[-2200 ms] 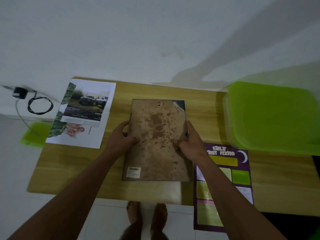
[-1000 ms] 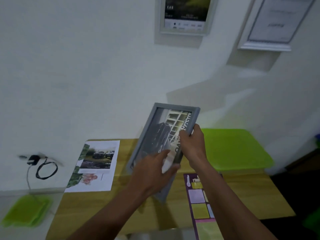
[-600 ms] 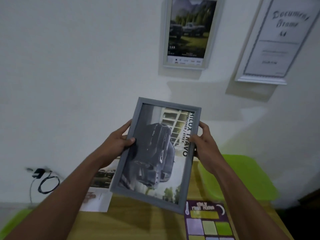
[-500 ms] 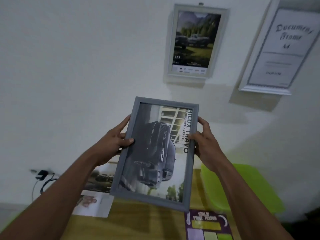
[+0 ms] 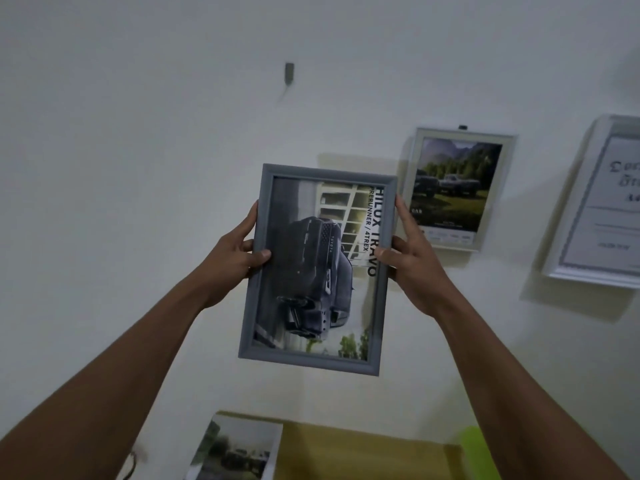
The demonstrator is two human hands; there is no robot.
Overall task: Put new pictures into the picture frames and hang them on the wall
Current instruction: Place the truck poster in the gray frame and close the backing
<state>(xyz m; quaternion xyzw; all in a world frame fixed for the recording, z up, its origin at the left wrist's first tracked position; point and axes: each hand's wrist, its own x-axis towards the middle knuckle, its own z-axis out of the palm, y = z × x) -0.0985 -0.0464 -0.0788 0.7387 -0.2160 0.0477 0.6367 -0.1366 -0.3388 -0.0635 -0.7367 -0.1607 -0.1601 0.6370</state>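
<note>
A grey picture frame (image 5: 317, 271) with a dark truck picture, turned sideways, is held up in front of the white wall. My left hand (image 5: 235, 254) grips its left edge and my right hand (image 5: 412, 261) grips its right edge. A small dark wall hook (image 5: 289, 71) sticks out of the wall above and a little left of the frame, apart from it. A white frame with a truck-and-mountain picture (image 5: 453, 188) hangs on the wall just right of the held frame. A white-framed document (image 5: 602, 209) hangs at the far right.
Below lies the wooden table (image 5: 363, 455) with loose printed pictures (image 5: 235, 448) on its left part and a green plastic lid (image 5: 478, 455) at the right. A dark cable (image 5: 133, 462) hangs by the wall at the lower left.
I lifted the frame off the table, turned its picture side toward me and raised it in front of the wall. My view tilted up and left, bringing the bare hook into sight.
</note>
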